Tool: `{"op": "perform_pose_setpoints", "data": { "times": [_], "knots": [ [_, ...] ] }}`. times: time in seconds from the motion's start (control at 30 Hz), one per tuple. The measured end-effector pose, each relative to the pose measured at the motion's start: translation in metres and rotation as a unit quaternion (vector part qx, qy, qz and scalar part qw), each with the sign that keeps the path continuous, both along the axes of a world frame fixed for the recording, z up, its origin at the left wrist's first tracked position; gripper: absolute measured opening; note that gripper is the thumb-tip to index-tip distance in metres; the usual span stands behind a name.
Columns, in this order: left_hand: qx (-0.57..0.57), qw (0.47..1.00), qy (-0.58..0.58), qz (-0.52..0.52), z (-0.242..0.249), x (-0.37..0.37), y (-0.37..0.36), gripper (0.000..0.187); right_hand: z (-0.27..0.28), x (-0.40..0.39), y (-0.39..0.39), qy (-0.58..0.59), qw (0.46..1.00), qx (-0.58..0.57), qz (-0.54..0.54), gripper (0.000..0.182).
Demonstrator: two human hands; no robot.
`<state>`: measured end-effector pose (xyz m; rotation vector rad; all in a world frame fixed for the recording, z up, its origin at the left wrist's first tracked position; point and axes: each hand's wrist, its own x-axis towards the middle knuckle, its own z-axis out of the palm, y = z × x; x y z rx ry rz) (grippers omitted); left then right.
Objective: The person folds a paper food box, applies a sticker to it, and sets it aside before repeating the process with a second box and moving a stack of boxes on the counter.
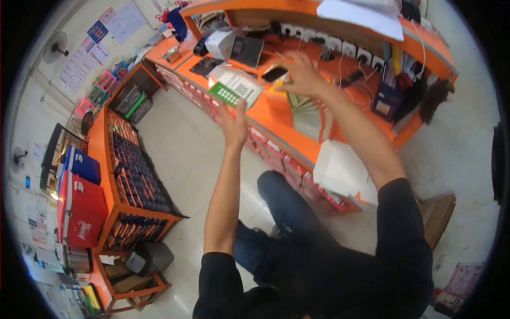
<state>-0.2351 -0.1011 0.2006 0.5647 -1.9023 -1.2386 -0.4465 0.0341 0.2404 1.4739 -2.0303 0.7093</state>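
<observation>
My left hand (232, 125) is closed around the near edge of a green and white card with a QR code (243, 89), thumb on its face. To the right, my right hand (304, 75) hovers over the orange counter (260, 118), fingers spread and slightly blurred. Close to its fingertips is a dark phone (273, 74); I see no grip on it. A fanned stack of pale green sheets (308, 119) lies below my right wrist.
A grey and white machine (222, 42) stands on the counter farther back. Several power sockets (319, 38) and white cables line its back. A dark pen holder (388, 101) is at the right. Across the aisle are a red cooler (85, 210) and stocked orange shelves (139, 181).
</observation>
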Motion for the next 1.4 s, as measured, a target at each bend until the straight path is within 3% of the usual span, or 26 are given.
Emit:
{"op": "perform_pose_setpoints", "data": {
  "times": [0.07, 0.13, 0.2, 0.27, 0.4, 0.5, 0.67, 0.83, 0.9, 0.97, 1.0, 1.07, 1.13, 1.2, 1.27, 1.33, 1.4],
  "knots": [
    [-0.043, 0.997, 0.002, 0.057, -0.008, -0.040, -0.003, 0.076, 0.001, -0.026, 0.012, -0.101, 0.972, 0.210, 0.003, 0.068],
    [-0.113, 0.984, -0.009, 0.135, -0.013, -0.076, -0.004, 0.076, -0.007, -0.041, 0.028, -0.132, 0.966, 0.216, 0.059, 0.057],
    [-0.141, 0.977, 0.005, 0.163, -0.020, -0.103, 0.001, 0.073, -0.033, -0.047, 0.047, -0.198, 0.965, 0.129, 0.111, 0.050],
    [-0.232, 0.965, -0.030, 0.118, -0.033, -0.122, 0.010, 0.071, -0.040, -0.038, 0.058, -0.192, 0.968, 0.119, 0.112, 0.050],
    [-0.228, 0.966, -0.103, 0.067, -0.057, -0.130, 0.035, 0.067, -0.044, -0.031, 0.072, -0.206, 0.966, 0.115, 0.102, 0.049],
    [-0.288, 0.946, -0.143, 0.040, -0.070, -0.129, 0.044, 0.062, -0.062, -0.034, 0.076, -0.223, 0.966, 0.096, 0.086, 0.049],
    [-0.298, 0.933, -0.200, 0.013, -0.064, -0.126, 0.034, 0.067, -0.081, -0.030, 0.083, -0.259, 0.961, 0.053, 0.080, 0.052],
    [-0.221, 0.949, -0.221, -0.047, -0.070, -0.129, 0.016, 0.078, -0.084, -0.028, 0.087, -0.291, 0.953, 0.057, 0.064, 0.055],
    [-0.202, 0.952, -0.225, -0.051, -0.068, -0.127, 0.020, 0.079, -0.076, -0.025, 0.091, -0.301, 0.945, 0.118, 0.041, 0.061],
    [-0.447, 0.877, -0.168, 0.048, -0.065, -0.126, 0.025, 0.079, -0.064, -0.014, 0.097, -0.248, 0.952, 0.182, -0.001, 0.063],
    [-0.447, 0.878, -0.166, 0.049, -0.065, -0.129, 0.022, 0.079, -0.053, -0.005, 0.100, -0.194, 0.950, 0.239, -0.045, 0.066],
    [-0.401, 0.890, -0.207, -0.068, -0.067, -0.139, 0.017, 0.074, -0.050, 0.004, 0.102, -0.196, 0.938, 0.279, -0.071, 0.070],
    [-0.424, 0.870, -0.238, -0.082, -0.064, -0.138, 0.014, 0.076, -0.068, -0.005, 0.104, -0.203, 0.949, 0.236, 0.049, 0.070],
    [-0.424, 0.839, -0.317, -0.130, -0.053, -0.125, 0.020, 0.080, -0.063, -0.002, 0.110, -0.201, 0.948, 0.233, 0.076, 0.069],
    [-0.430, 0.826, -0.328, -0.157, -0.055, -0.123, 0.012, 0.083, -0.074, 0.007, 0.123, -0.224, 0.955, 0.139, 0.138, 0.066],
    [-0.437, 0.820, -0.313, -0.195, -0.048, -0.124, 0.010, 0.086, -0.066, 0.023, 0.145, -0.248, 0.957, 0.100, 0.113, 0.059],
    [-0.448, 0.783, -0.384, -0.198, -0.045, -0.129, 0.014, 0.082, -0.067, 0.034, 0.184, -0.260, 0.965, -0.036, 0.000, 0.055]
  ]
}}
